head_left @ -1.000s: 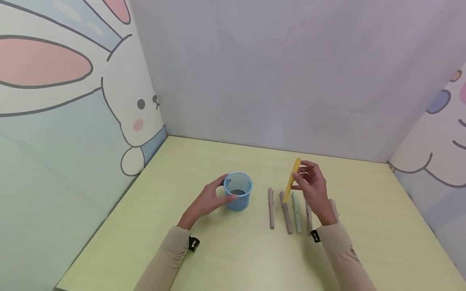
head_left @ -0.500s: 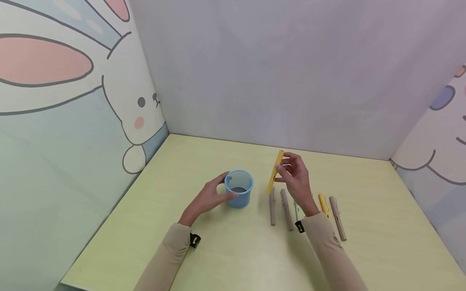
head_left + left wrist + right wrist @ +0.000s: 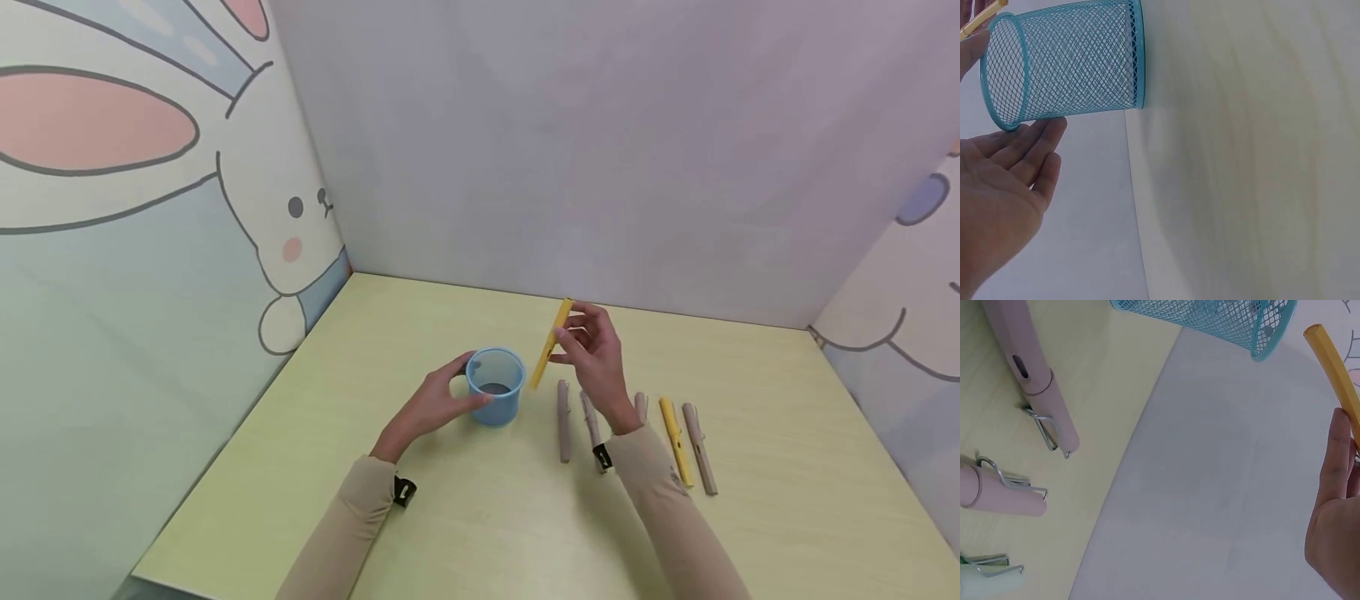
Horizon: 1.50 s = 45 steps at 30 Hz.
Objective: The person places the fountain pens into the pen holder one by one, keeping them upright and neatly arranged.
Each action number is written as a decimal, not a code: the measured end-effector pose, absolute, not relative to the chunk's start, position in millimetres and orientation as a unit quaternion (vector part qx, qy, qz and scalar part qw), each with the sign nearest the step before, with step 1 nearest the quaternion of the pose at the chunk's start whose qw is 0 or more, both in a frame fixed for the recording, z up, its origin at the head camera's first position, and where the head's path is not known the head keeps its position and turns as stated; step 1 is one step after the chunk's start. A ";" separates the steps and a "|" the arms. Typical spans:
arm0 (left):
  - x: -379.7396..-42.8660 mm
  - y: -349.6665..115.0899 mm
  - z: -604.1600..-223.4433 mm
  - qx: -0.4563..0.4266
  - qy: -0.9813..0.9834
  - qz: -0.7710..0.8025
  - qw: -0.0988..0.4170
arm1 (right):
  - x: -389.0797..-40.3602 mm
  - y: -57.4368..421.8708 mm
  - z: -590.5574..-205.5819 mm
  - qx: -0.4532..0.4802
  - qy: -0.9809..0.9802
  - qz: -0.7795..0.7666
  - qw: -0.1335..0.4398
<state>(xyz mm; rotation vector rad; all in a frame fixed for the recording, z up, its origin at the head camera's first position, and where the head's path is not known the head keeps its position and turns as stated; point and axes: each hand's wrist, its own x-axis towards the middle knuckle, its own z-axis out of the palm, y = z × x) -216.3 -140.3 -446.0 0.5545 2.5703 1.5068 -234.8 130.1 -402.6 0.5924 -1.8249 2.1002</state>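
Head view: left hand [image 3: 431, 408] rests against the side of the blue mesh cup [image 3: 495, 397], fingers lightly curved about its wall, steadying it upright on the table [image 3: 465, 517]. Right hand [image 3: 596, 358] pinches a yellow pen [image 3: 551, 343] in its fingertips, pen tilted, lower end hanging just beside the cup's rim, not yet over the opening. On the table to the right lie a row of pens: a mauve pen [image 3: 563, 420], another partly under the right sleeve, a second yellow pen [image 3: 675, 440], one more mauve at the far right [image 3: 699, 448].

Left wrist view: mesh cup [image 3: 1066, 65] fills the top; fingertips [image 3: 1047, 134] touch its rim and wall. Grip looks light, more bracing than clamping.

Right wrist view: yellow pen [image 3: 1335, 372] clamped between fingers [image 3: 1338, 456] and a thumb out of sight; cup rim [image 3: 1235, 322] near the pen's tip. Clipped mauve pens [image 3: 1041, 381] lie below on the table.

Judgement: to do this well, bring the lower tip over the opening, stand the pen nearer upright, release low so the light cup does not tip; left hand should hold firm
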 end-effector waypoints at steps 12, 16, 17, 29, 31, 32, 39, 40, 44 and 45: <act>-215.3 -139.9 -445.2 0.178 0.849 0.494 0.066 | -237.0 114.2 -403.3 0.192 -0.615 0.750 0.149; -215.2 -140.2 -445.3 0.177 0.850 0.492 0.066 | -236.5 109.1 -406.8 0.184 -0.628 0.743 0.141; -215.2 -140.1 -445.1 0.179 0.849 0.492 0.065 | -236.3 107.7 -407.9 0.183 -0.632 0.740 0.139; -215.4 -138.1 -443.5 0.167 0.852 0.490 0.076 | -235.5 90.8 -422.7 0.171 -0.693 0.690 0.122; -215.3 -137.9 -443.4 0.168 0.851 0.492 0.075 | -235.4 89.4 -424.1 0.167 -0.700 0.684 0.119; -215.4 -137.9 -443.6 0.168 0.851 0.492 0.075 | -235.5 88.9 -424.5 0.166 -0.702 0.682 0.117; -216.6 -138.1 -446.4 0.173 0.849 0.494 0.070 | -222.7 84.4 -405.1 0.145 -0.723 0.668 0.099; -216.8 -138.2 -446.8 0.174 0.849 0.494 0.071 | -219.6 83.9 -400.9 0.144 -0.725 0.667 0.096; -218.0 -138.5 -447.5 0.180 0.848 0.493 0.068 | -224.0 84.9 -406.0 0.142 -0.730 0.661 0.097; -218.2 -138.6 -447.7 0.181 0.848 0.493 0.068 | -227.1 85.4 -409.8 0.141 -0.730 0.661 0.098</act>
